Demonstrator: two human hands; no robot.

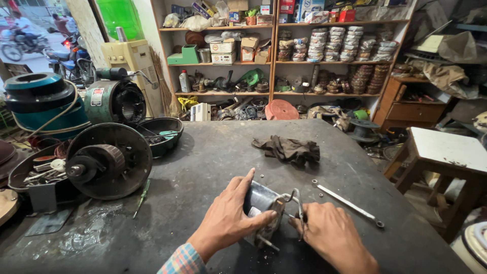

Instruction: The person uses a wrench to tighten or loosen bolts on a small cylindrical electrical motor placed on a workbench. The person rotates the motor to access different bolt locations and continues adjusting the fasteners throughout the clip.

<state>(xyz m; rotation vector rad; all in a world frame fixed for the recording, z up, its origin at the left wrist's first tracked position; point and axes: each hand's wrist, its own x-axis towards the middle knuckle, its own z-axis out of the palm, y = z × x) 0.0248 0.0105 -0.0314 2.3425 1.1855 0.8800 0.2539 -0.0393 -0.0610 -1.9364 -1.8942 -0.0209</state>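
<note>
My left hand (pixel 228 215) grasps the small cylindrical metal motor (pixel 264 210) lying on the grimy dark workbench (pixel 213 147). My right hand (pixel 332 236) pinches its bent wire bracket (pixel 297 203). Slim steel wrench (pixel 347 203) nearby.

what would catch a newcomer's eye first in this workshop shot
Two bare hands at the near edge of the dark table: the left hand grips a small metal motor, and the right hand rests on its wire bracket. To the left lies a big round motor cover, and a dark rag sits mid-table.
</note>
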